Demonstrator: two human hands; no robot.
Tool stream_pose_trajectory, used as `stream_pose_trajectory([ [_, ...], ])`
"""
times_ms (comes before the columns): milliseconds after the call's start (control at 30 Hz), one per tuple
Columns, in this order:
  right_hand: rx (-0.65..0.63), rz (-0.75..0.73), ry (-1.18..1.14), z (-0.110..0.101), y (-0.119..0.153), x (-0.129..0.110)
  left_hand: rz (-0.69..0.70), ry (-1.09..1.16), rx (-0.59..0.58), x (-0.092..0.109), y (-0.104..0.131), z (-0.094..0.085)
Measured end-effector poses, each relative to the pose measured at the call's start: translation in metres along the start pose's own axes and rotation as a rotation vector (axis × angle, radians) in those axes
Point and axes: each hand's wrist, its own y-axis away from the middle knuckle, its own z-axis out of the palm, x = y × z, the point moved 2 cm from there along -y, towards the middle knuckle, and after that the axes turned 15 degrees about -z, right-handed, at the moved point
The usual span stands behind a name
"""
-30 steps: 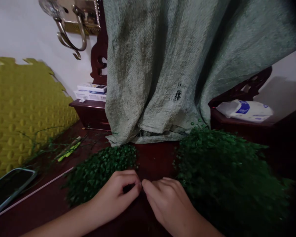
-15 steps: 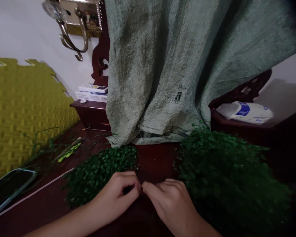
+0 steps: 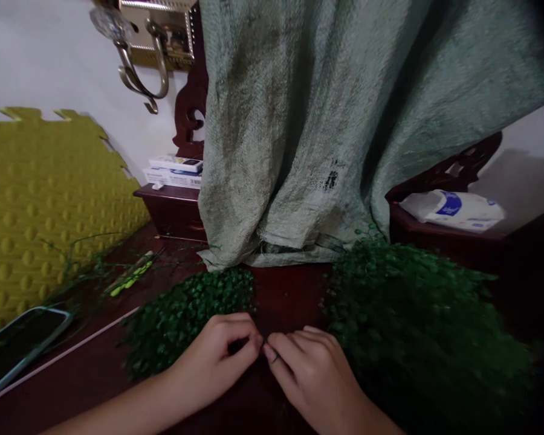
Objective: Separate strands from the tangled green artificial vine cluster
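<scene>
My left hand [image 3: 233,344] is closed in a pinch, thumb and forefinger meeting at the tips. Close beside it, my right hand [image 3: 315,368] is pinched too, with a thin dark strand [image 3: 275,357] showing at its thumb. What the left fingertips hold is too small to make out. Behind and left of my left hand lies a low pile of small green leafy sprigs [image 3: 185,311]. To the right of my right hand is a larger, bushy heap of green plants [image 3: 417,314], its near part dark and blurred.
A grey-green woven sack [image 3: 299,133] drapes down behind the dark red wooden surface [image 3: 285,296]. At the left are a phone [image 3: 22,344], a pale cord [image 3: 77,347], a yellow-green tool [image 3: 131,279], loose stems and a yellow foam mat [image 3: 49,211]. A tissue pack [image 3: 462,210] sits at the right.
The fingertips have parted slightly, and a thin dark strand now shows at my right thumb. The view has shifted a little, and both plant piles look the same.
</scene>
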Motion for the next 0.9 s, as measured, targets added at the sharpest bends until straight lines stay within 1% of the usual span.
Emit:
stream_pose_trajectory([
  [300,-0.008,0.000,-0.008,0.000,0.000,-0.002,-0.015,-0.008,-0.033,0.003,0.001,0.000],
  [367,-0.003,-0.006,-0.005,0.001,0.000,-0.002,-0.025,0.007,-0.016,0.003,0.000,-0.002],
  [433,-0.009,-0.005,-0.011,0.001,0.000,-0.002,-0.037,0.020,0.036,0.003,-0.001,-0.005],
  [500,-0.019,0.008,-0.027,0.001,0.000,-0.002,-0.045,0.020,0.115,0.001,-0.003,-0.010],
  [667,-0.037,0.018,-0.034,0.002,-0.001,-0.003,-0.044,0.018,0.374,-0.003,-0.007,-0.027],
  [767,-0.066,0.015,-0.034,0.003,-0.001,-0.003,-0.097,0.075,0.518,-0.004,-0.006,-0.036],
  [833,-0.077,0.014,-0.036,0.003,-0.001,-0.003,-0.141,0.113,0.568,-0.004,-0.006,-0.040],
  [900,-0.074,0.013,-0.039,0.002,-0.001,-0.003,-0.149,0.127,0.581,-0.004,-0.006,-0.043],
])
